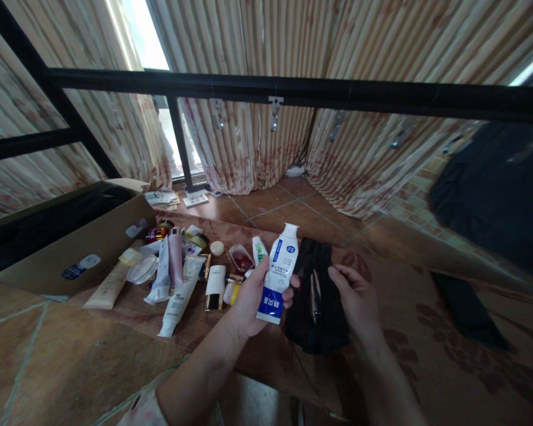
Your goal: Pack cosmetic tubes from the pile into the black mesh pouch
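Observation:
My left hand (pixel 251 296) is closed around a white and blue squeeze tube (pixel 281 269), held cap end up. Just right of it lies a black zip pouch (pixel 298 313), its top parted, with a dark shiny slim item (pixel 316 296) showing in the opening. The fingers of my right hand (pixel 355 296) pinch the pouch's right edge. Left of my hands is a spread of cosmetics, among them a white bottle with a gold base (pixel 215 287), a long white tube (pixel 182 296), a pink tube (pixel 175 257) and a beige tube (pixel 111 284).
A cardboard box (pixel 35 269) with dark contents stands at the left. A dark flat object (pixel 468 307) lies on the brown cloth (pixel 408 290) at the right. Black metal bars (pixel 249 84) with hanging clips cross in front of the curtains (pixel 266 41).

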